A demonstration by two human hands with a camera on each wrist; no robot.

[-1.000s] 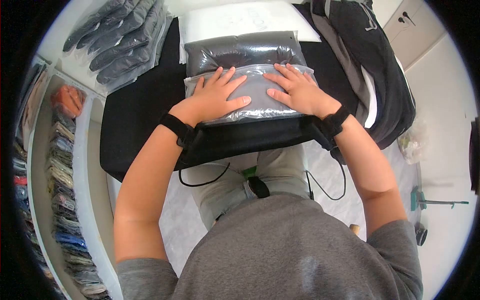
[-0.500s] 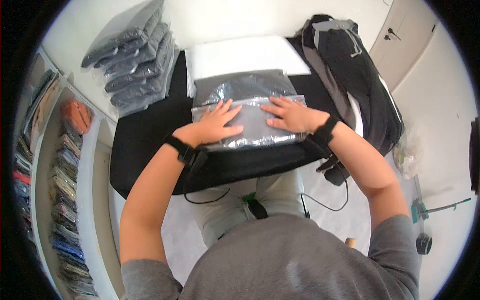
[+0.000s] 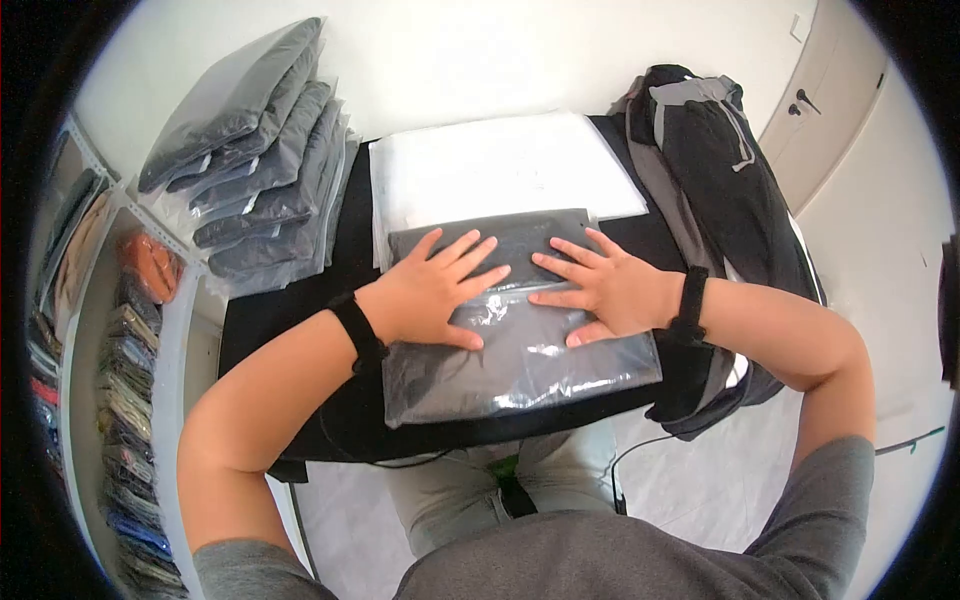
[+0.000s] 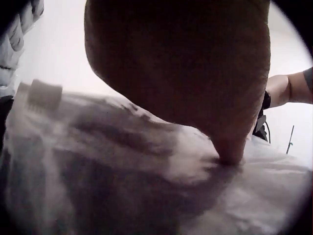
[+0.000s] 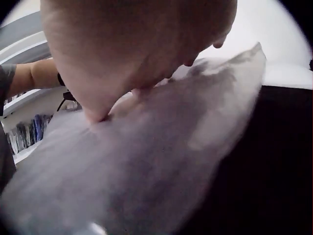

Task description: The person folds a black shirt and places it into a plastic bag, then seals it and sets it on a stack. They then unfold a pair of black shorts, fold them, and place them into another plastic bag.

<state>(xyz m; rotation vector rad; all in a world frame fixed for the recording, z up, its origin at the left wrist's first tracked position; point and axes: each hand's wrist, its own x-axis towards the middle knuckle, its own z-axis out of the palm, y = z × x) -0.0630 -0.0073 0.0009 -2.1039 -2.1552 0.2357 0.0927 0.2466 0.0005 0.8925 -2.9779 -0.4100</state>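
Note:
A clear plastic zip bag (image 3: 500, 380) with a folded dark grey garment inside lies flat on the black-covered table (image 3: 400, 438). My left hand (image 3: 432, 292) rests on its left half, fingers spread and pointing away from me. On the right half, my right hand (image 3: 615, 290) presses with spread fingers. The bag's seam runs crosswise beneath both hands. In the left wrist view, the left thumb (image 4: 230, 152) touches the shiny plastic. The right wrist view shows the right thumb (image 5: 96, 115) down on the bag, whose right corner sticks up a little.
White plastic bags (image 3: 490, 165) lie flat behind the bag. A pile of bagged dark garments (image 3: 265, 190) stands at the back left. Black and grey trousers (image 3: 700, 140) drape over the table's right side. Shelves of bagged clothes (image 3: 130, 400) line the left.
Both hands have slid away from me across the bag, from its near part to around the seam. More of the bag's near part shows now. The head view has shifted too.

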